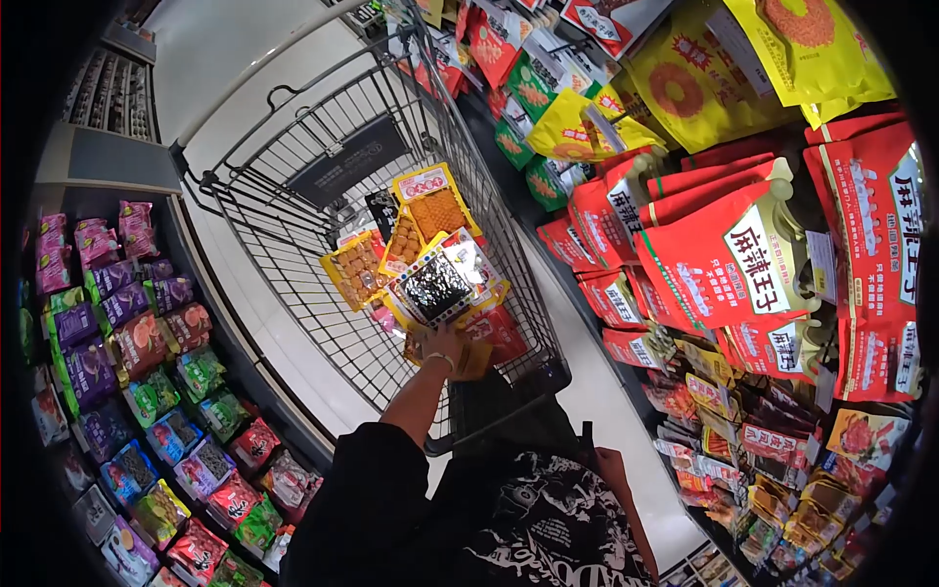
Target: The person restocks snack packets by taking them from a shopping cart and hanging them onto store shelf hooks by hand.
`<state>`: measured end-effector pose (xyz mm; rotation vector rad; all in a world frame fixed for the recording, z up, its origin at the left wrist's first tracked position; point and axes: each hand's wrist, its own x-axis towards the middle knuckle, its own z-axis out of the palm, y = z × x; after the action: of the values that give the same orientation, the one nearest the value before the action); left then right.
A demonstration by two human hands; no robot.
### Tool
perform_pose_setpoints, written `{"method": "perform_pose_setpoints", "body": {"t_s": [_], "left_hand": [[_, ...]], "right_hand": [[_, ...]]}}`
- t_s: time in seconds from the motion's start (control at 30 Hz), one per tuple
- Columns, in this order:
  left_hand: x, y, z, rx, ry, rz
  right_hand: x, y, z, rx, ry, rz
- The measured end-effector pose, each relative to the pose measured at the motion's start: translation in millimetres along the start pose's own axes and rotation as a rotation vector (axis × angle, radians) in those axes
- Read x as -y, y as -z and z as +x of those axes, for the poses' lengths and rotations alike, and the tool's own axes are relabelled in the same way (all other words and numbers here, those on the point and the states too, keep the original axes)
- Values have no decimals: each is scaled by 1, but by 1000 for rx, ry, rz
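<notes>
A wire shopping cart (284, 230) stands in front of me, holding a pile of snack packs. My left hand (442, 344) reaches over its near side to the bottom of the pile, at a yellow packet (474, 360); its fingers are partly hidden among the packs. Just above that hand lies a pack with a dark window (437, 286). Yellow packs with orange-brown food (436, 210) lie farther up, and a red pack (501, 333) sits at the right. My right hand (612, 466) hangs low beside my body, near a dark strap or handle, its fingers mostly unclear.
Shelves of colourful small packets (147, 342) run along the left. On the right, large red bags (729, 245) and yellow bags (675, 83) hang from a rack close to the cart. Pale floor (616, 391) shows between cart and rack.
</notes>
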<state>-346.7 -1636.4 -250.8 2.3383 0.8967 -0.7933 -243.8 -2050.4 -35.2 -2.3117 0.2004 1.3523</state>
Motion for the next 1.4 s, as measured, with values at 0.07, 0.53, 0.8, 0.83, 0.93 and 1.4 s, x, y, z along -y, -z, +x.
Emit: {"method": "perform_pose_setpoints", "body": {"t_s": [0.07,0.53,0.8,0.83,0.93,1.4], "left_hand": [[-1,-14,6,150,-17,164],[2,166,-97,50,-220,-1199],[-103,291,-187,87,-602,-1743],[-111,301,-193,128,-644,-1760],[-133,319,-197,249,-763,-1779],[-162,348,-202,481,-886,-1719]], "right_hand": [[2,5,2,-2,22,43],[84,39,44,55,368,-29],[230,79,-51,111,779,258],[240,81,-64,212,812,314],[260,90,-104,476,875,453],[260,54,-111,221,881,778]]}}
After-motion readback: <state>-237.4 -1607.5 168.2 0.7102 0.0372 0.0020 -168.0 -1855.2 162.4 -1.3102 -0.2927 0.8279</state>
